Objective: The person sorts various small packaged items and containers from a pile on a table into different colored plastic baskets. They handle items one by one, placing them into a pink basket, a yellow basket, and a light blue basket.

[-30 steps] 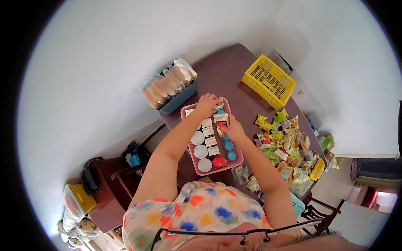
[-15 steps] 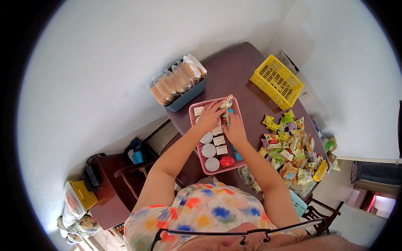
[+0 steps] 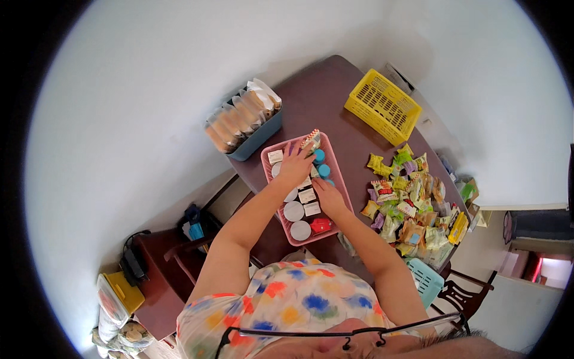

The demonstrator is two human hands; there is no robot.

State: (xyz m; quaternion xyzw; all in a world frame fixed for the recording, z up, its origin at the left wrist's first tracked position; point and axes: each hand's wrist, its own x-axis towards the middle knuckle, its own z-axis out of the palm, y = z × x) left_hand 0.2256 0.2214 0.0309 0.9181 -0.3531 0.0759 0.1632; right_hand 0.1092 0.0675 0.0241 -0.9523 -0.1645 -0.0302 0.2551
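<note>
A pink basket stands on the table before me, with both hands inside it. My left hand reaches to its far end, fingers curved over a snack packet with a red-and-white checked edge. My right hand is lower at the right side, fingers bent down among the contents; what they grip is hidden. Blue-lidded containers line the right side. Round white-lidded containers run down the left. Small white boxes fill the middle, and a red item lies at the near end.
A blue-grey bin of clear-wrapped tan packs stands beyond the basket on the left. To the far right sits a yellow basket. Loose snack packets heap on the table's right, near a turquoise basket. Chairs flank the table.
The view has shifted slightly. My right hand has drawn back toward me from the packet, uncovering blue lids. My left hand stays at the far end, over the packet.
</note>
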